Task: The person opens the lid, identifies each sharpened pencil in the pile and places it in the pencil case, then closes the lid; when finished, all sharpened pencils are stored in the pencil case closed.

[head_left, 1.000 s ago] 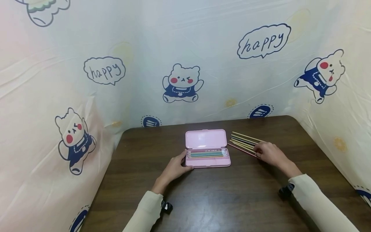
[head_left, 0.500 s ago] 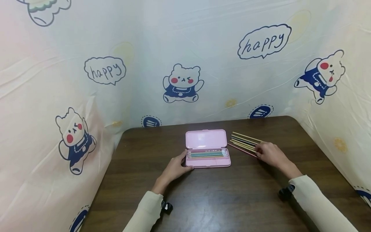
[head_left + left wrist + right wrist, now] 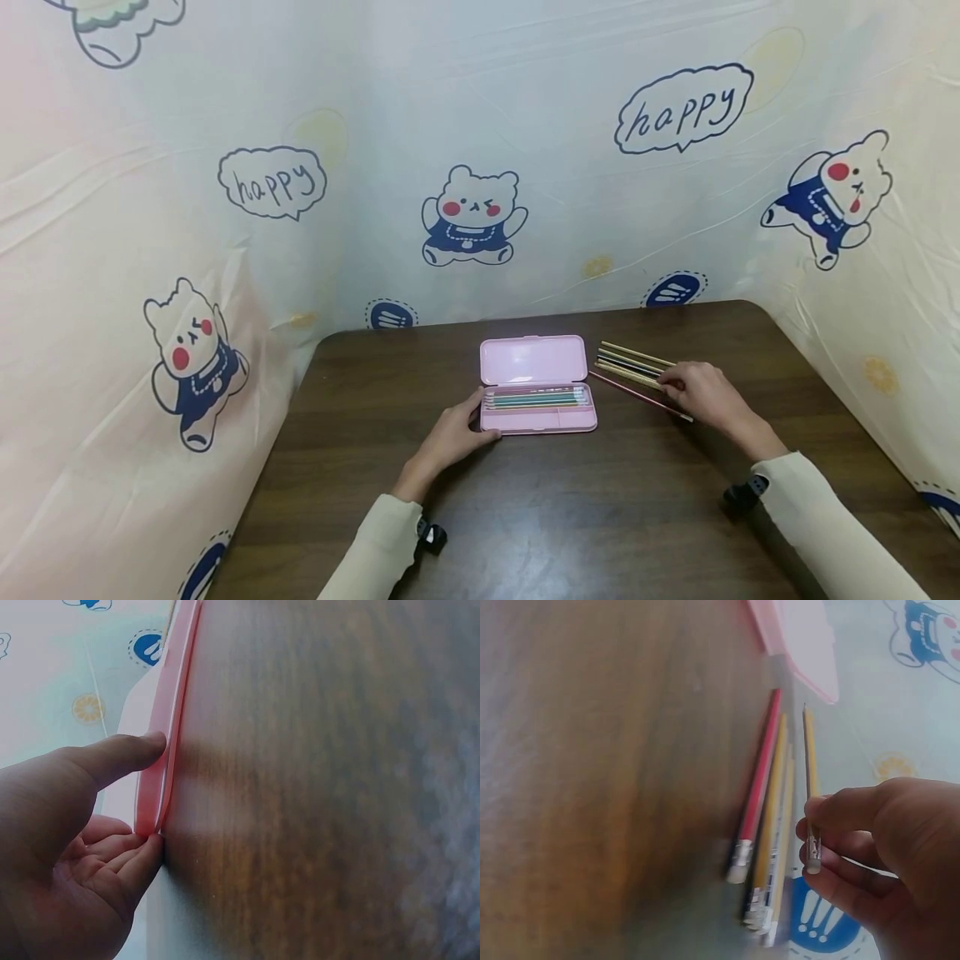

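Observation:
A pink pencil case (image 3: 576, 420) lies with its lid raised and folded back, several pencils (image 3: 534, 398) side by side in its rear compartment. My left hand (image 3: 450, 432) holds the case's front left corner, thumb along the front wall and fingers at the left side. To the right of the case, my right hand (image 3: 705, 393) pinches a yellow pencil (image 3: 811, 754) near its eraser end, raised off the table. Under and beside it lie a red pencil (image 3: 762, 769) and several yellow and dark pencils (image 3: 775, 780) on the table.
The brown wooden table (image 3: 547, 517) reaches back to a patterned cloth (image 3: 360, 250) hung behind it and along both sides. Loose pencils lie close to the right of the case.
My right hand has risen slightly from the pencil group with one yellow pencil, uncovering the red pencil's near end. The left hand and the case have stayed in place.

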A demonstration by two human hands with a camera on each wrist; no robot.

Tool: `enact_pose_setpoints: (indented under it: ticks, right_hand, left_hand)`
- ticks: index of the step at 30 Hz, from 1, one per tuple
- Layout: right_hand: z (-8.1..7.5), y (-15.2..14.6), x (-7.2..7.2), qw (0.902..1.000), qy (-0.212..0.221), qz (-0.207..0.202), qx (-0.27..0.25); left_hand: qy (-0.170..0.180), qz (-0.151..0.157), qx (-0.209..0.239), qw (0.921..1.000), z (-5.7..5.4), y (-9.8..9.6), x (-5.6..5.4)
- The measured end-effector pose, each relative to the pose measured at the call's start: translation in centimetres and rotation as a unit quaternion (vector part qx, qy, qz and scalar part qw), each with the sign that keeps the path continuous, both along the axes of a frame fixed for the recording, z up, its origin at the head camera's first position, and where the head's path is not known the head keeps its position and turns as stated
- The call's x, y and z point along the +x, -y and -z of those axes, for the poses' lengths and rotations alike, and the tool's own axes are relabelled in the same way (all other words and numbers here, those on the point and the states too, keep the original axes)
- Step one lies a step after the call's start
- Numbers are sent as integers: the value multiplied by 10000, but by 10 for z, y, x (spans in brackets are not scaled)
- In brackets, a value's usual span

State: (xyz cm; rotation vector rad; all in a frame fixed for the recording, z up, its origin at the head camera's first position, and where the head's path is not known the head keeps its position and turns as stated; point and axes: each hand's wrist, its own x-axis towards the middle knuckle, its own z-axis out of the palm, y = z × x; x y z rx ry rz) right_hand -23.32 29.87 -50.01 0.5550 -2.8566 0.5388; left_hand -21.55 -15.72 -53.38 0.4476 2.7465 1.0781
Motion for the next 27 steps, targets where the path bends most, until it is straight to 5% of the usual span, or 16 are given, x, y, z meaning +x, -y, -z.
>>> enact_pose_setpoints:
  ticks: [8, 27]
  right_hand:
    - [-21, 9, -2, 9982, -416, -396, -156]
    - [-49, 81, -18, 9911, -565, -1139, -400]
  left_hand:
    - [-27, 22, 11, 10000, 0, 1, -1]
    - [-13, 0, 9, 10000, -1, 0, 0]
